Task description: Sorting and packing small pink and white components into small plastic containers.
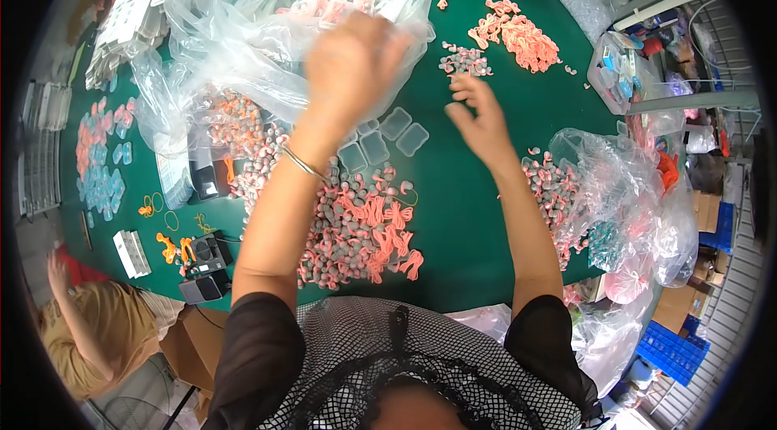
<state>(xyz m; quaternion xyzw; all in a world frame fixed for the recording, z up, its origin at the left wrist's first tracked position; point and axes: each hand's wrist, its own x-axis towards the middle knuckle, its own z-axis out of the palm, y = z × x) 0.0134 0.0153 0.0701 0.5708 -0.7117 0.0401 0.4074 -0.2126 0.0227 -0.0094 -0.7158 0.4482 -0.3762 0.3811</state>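
Observation:
My left hand [352, 61], blurred by motion, is over a large clear plastic bag [243, 33] that has pink corded pieces [324, 6] inside. Whether its fingers hold anything does not show. My right hand [477, 110] is open, thumb apart from the fingers, with nothing visible in it. Its fingertips are beside a small pile of grey-and-pink pieces [465, 60] that look like earplugs. Farther back is a heap of bundled pink-orange cords [526, 41]. Between my forearms are several clear plastic cases [374, 146] and a large heap of grey-and-pink plugs with cords [348, 223].
More plugs [550, 187] and crumpled clear bags [611, 171] are on the right side of the green table [453, 227]. Stacked white cards [129, 25], blue-and-pink filled cases [101, 179] and small black devices [206, 268] are at left. Another person [101, 325] is at lower left.

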